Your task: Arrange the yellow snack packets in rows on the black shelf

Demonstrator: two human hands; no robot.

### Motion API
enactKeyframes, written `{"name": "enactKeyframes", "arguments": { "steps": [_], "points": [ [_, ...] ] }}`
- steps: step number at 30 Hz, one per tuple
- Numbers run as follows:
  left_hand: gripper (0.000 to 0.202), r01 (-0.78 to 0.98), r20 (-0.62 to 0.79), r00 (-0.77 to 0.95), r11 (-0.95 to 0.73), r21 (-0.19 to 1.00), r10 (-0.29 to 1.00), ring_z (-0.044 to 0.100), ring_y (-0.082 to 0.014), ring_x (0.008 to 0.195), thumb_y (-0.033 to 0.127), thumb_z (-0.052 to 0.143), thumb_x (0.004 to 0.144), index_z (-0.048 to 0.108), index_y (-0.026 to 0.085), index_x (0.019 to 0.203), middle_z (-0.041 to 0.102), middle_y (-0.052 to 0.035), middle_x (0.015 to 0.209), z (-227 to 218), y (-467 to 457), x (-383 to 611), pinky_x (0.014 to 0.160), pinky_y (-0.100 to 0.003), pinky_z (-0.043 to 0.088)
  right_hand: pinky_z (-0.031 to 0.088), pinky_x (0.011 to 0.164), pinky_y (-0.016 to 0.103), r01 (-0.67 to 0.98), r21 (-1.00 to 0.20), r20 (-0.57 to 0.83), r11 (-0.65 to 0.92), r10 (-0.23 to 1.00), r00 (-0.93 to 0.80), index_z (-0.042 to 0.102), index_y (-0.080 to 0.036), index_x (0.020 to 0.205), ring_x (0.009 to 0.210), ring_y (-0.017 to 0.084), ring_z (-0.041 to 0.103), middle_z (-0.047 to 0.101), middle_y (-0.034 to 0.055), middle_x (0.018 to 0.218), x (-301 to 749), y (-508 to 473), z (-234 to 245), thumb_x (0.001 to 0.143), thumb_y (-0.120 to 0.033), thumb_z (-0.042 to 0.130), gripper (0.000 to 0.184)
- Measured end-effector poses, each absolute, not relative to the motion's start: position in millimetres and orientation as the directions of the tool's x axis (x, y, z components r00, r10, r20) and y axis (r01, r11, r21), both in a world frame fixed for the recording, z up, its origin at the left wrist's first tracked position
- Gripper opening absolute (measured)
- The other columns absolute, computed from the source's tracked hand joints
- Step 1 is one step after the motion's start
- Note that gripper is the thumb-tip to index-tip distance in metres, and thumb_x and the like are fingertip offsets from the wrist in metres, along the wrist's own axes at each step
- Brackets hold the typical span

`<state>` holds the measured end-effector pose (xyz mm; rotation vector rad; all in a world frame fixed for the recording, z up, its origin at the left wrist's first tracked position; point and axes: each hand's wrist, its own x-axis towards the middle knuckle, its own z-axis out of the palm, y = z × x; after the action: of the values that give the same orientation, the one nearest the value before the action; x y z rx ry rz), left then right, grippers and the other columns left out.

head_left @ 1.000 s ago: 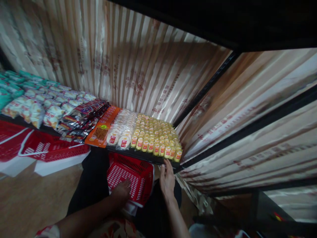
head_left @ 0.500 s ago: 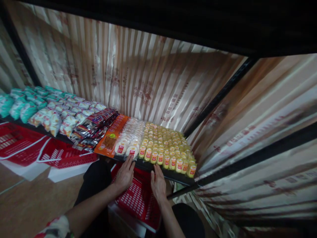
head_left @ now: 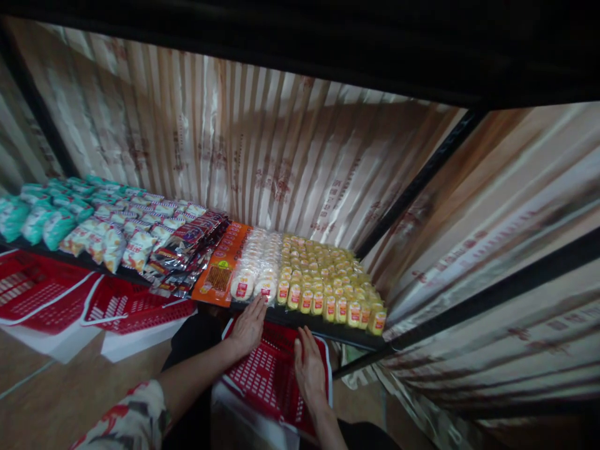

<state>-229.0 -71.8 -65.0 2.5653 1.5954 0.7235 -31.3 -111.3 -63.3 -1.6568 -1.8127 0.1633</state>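
Observation:
My left hand reaches to the shelf's front edge with fingers stretched out. Its fingertips are at the front of the rows of round white wrapped snacks, apparently touching the right-hand front one. My right hand holds nothing; its fingers are extended over the red basket, a little short of the shelf edge. Behind it stand rows of small yellow wrapped packs with red labels. Left of the white snacks lies an orange packet with a picture of brown sticks.
Farther left on the black shelf are dark shiny packets, white bags and teal bags. More red baskets stand below at left. A black post and pleated printed sheeting border the shelf.
My right hand has drawn back slightly from the yellow packs toward me. My left hand stays at the white snacks. The view has shifted slightly, showing more of the basket.

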Motion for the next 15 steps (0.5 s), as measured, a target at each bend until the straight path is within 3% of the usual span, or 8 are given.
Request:
{"name": "enactKeyframes", "arguments": {
  "steps": [7,11,15],
  "points": [
    [0.058,0.786,0.394,0.408,-0.537,0.307,0.823,0.009,-0.0228,0.139,0.001,0.035,0.074,0.037,0.003,0.133,0.026,-0.0168,0.147,-75,-67,-238,0.11,-0.042,0.03,0.04,0.102,0.042,0.789,-0.58,0.337,0.201,0.942,0.007,0.057,-0.006,0.12,0.122,0.025,0.047,0.049,0.0178,0.132,-67,-114,-62,0.09,-0.049,0.024,0.061],
    [0.058,0.756,0.403,0.419,-0.558,0.341,0.814,0.007,-0.0233,0.139,0.005,0.036,0.078,0.032,0.005,0.136,0.023,-0.0163,0.148,-82,-63,-240,0.11,-0.045,0.029,0.031,0.108,0.042,0.756,-0.615,0.276,0.224,0.959,-0.06,0.046,-0.005,0.131,0.131,0.022,0.036,0.04,0.0147,0.14,-97,-96,-49,0.091,-0.048,0.023,0.062],
    [0.056,0.739,0.382,0.396,-0.537,0.407,0.835,0.016,-0.0207,0.138,0.016,0.033,0.087,0.023,0.009,0.141,0.027,-0.0141,0.147,-87,-57,-242,0.109,-0.041,0.032,0.023,0.112,0.04,0.731,-0.638,0.236,0.243,0.965,-0.115,0.037,-0.005,0.136,0.135,0.02,0.027,0.031,0.0122,0.145,-124,-72,-35,0.091,-0.048,0.022,0.064]
  ]
}}
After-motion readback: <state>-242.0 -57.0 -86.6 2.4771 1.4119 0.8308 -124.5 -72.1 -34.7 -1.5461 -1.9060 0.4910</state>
